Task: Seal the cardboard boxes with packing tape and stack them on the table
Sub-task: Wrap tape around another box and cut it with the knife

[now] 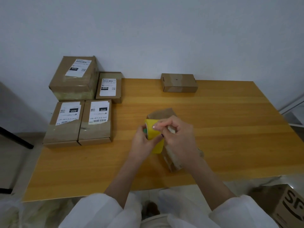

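Note:
A yellow roll of packing tape (153,130) is held above a small cardboard box (162,114) in the middle of the wooden table (230,129). My left hand (143,142) grips the roll from the left side. My right hand (179,137) pinches at the roll's outer face with fingertips and covers most of the box beneath. Several sealed boxes with white labels sit at the table's left: a tall one (74,76), a small one (109,87), and two side by side (65,124) (97,122). A plain small box (179,83) lies at the far edge.
A white wall runs behind the table. An open printed carton (286,204) stands on the floor at the lower right. A black table leg (14,137) shows at the left. White sleeves cover both forearms near the front edge.

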